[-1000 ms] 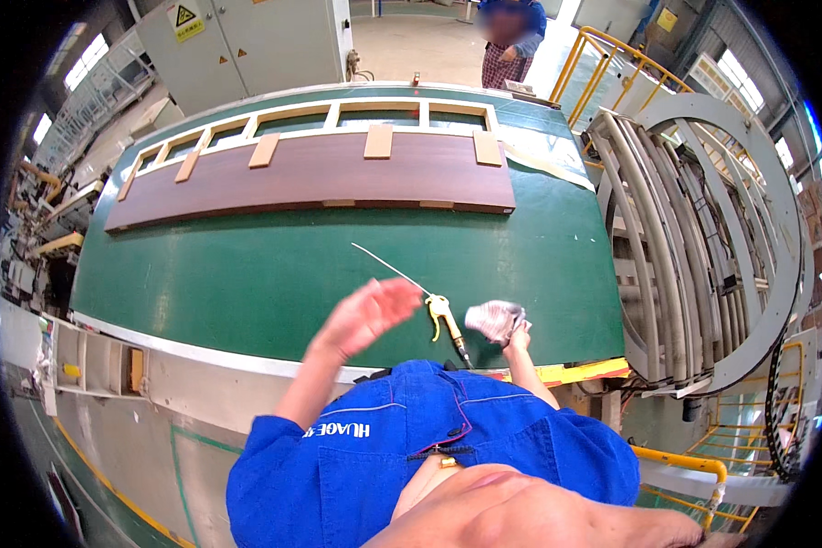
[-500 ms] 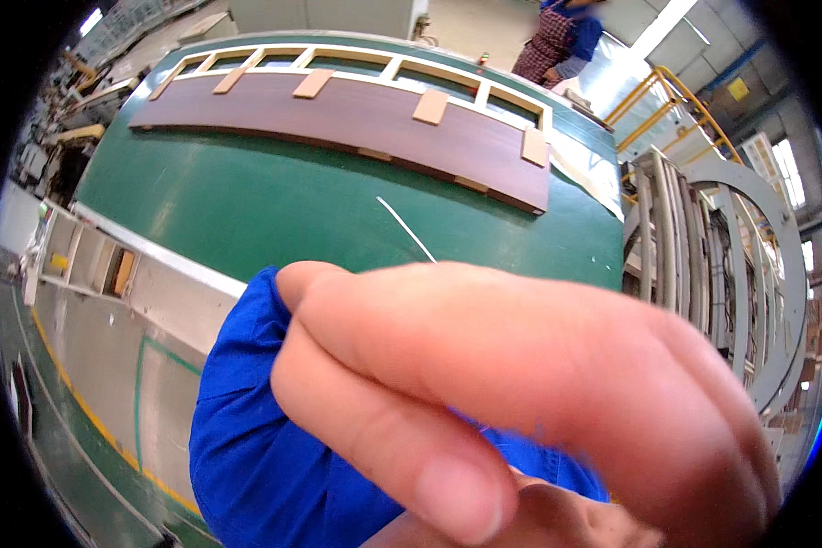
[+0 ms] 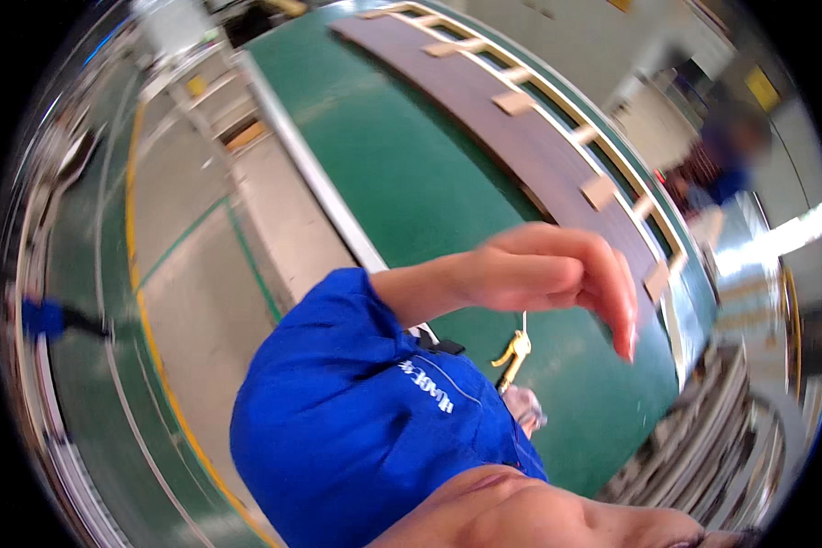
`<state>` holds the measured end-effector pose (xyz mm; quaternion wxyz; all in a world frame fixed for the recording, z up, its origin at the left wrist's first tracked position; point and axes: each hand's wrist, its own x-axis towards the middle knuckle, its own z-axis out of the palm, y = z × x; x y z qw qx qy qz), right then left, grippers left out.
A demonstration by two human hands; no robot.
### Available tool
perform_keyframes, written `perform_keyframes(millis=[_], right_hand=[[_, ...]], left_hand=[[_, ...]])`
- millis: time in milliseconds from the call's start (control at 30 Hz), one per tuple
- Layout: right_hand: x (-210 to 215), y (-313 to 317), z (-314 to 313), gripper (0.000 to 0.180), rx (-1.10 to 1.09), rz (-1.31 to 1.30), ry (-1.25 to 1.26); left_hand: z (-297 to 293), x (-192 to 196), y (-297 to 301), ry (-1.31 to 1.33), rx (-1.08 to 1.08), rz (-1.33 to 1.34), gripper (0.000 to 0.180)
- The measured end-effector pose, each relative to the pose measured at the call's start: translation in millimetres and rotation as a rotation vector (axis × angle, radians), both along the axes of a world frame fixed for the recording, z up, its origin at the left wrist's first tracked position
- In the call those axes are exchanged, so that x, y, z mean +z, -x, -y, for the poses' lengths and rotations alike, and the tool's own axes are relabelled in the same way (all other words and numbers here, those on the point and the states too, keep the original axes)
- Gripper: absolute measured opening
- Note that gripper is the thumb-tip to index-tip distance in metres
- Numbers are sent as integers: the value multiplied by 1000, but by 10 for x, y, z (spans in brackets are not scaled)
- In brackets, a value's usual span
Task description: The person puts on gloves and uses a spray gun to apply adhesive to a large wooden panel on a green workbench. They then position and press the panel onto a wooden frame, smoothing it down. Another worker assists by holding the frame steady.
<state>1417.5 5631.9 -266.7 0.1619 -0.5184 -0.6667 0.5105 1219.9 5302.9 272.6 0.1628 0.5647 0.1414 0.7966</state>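
Note:
My left hand (image 3: 557, 274) is raised in front of me, over the green table (image 3: 384, 192), its fingers loosely bent and nothing seen in them. A blue sleeve covers that arm to the wrist. Below it, a yellow air blow gun (image 3: 516, 349) with a thin pale nozzle shows beyond my chest. At the lower end of the gun is my right hand (image 3: 522, 406), small, partly hidden by my jacket and closed on it. Farther off on the table lies a long dark brown panel (image 3: 484, 119), touched by neither hand.
A pale wooden frame (image 3: 603, 146) with crossbars runs along the panel's far side, with several small wood blocks (image 3: 599, 192) on the joint. Another person (image 3: 726, 160) stands beyond the table. Stacked grey bars (image 3: 694, 438) are at the lower right, a yellow floor line (image 3: 132, 237) at left.
The view has turned, so the table now slants down to the right. My left hand has moved away from the camera. The yellow blow gun and my right hand have come into sight.

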Motion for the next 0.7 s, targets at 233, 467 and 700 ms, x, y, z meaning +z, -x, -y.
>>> perform_keyframes(millis=[233,467,700], right_hand=[[-15,519,-94,48,199,30,-52],[42,765,-181,47,251,65,-90],[37,937,-247,46,301,63,-108]], left_hand=[[571,-2475,85,1894,848,-620,40],[1261,-3543,-389,2430,551,-197,64],[1232,-4054,-265,2291,1028,-99,109]])
